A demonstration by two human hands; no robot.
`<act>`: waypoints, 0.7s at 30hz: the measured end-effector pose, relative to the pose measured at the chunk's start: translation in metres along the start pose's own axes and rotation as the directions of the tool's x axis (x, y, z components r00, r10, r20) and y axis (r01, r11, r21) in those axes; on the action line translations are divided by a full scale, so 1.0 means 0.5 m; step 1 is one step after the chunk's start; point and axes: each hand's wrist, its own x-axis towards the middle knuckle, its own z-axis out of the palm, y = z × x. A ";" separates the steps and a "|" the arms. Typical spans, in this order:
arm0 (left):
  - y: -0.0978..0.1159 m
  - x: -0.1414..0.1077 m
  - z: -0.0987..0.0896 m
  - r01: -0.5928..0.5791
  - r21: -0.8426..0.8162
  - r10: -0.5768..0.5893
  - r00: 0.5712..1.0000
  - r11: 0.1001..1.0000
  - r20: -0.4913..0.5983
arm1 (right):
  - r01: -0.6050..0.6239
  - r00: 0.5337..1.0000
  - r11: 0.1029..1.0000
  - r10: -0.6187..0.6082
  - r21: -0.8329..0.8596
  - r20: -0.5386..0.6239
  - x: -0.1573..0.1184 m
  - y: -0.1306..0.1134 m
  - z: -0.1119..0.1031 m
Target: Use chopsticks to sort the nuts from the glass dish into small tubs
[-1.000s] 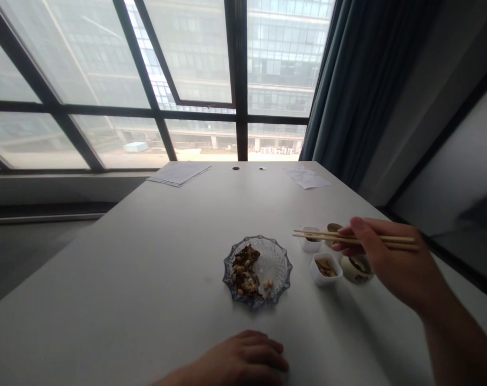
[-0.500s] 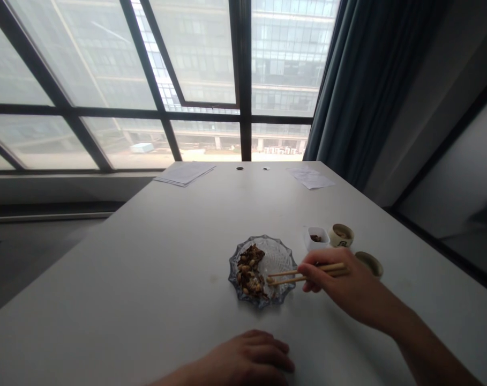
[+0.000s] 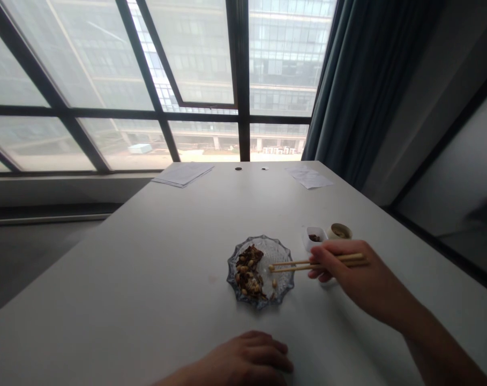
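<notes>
A pair of wooden chopsticks (image 3: 303, 265) is gripped in my right hand (image 3: 356, 276), which is closed around their thick ends. Their tips meet at a small pale nut-like piece (image 3: 271, 268) over the glass plate (image 3: 293, 272). Brown dried pieces mixed with pale nut-like ones, a heap (image 3: 249, 273), cover the plate's left side. One loose piece (image 3: 274, 283) lies just below the chopstick tips. My left hand (image 3: 251, 356) rests on the table in front of the plate, fingers loosely bent and apart, holding nothing.
Behind my right hand stand a white square dish (image 3: 314, 238) with dark bits inside and a small round cup (image 3: 340, 231). Papers lie at the far left (image 3: 184, 174) and far right (image 3: 309, 177) of the white table (image 3: 166, 257).
My right hand has shifted slightly right and up with the chopsticks, their tips now a little higher over the plate. It now covers the second round cup. The left hand stays put.
</notes>
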 end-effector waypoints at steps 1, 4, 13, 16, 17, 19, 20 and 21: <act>0.002 0.001 -0.002 0.001 0.003 -0.001 1.000 1.000 0.003 | 0.002 0.997 1.000 -0.001 0.019 -0.073 -0.001 -0.001 -0.017; 0.007 0.003 -0.008 0.010 0.013 -0.010 1.000 1.000 0.023 | 0.025 0.928 0.999 -0.008 0.040 -0.372 -0.003 0.001 -0.078; 0.024 0.008 -0.025 0.035 0.018 -0.036 0.997 0.999 0.061 | 0.005 0.639 0.977 -0.167 -0.213 -0.751 0.009 0.033 -0.166; 0.026 0.010 -0.028 0.037 0.012 -0.038 0.998 0.999 0.058 | -0.034 0.703 0.977 -0.127 -0.211 -0.700 0.008 0.023 -0.159; 0.027 0.010 -0.029 0.039 0.011 -0.039 0.997 0.999 0.060 | -0.047 0.720 0.978 -0.107 -0.202 -0.686 0.004 0.019 -0.157; 0.027 0.011 -0.030 0.042 0.004 -0.042 0.997 0.999 0.066 | -0.076 0.747 0.981 -0.063 -0.180 -0.661 -0.006 0.012 -0.155; 0.027 0.011 -0.030 0.039 0.000 -0.039 0.997 0.999 0.063 | -0.096 0.758 0.979 -0.044 -0.178 -0.651 -0.012 0.009 -0.155; 0.026 0.011 -0.030 0.036 -0.006 -0.036 0.997 0.999 0.062 | -0.122 0.776 0.975 -0.022 -0.184 -0.630 -0.019 0.008 -0.156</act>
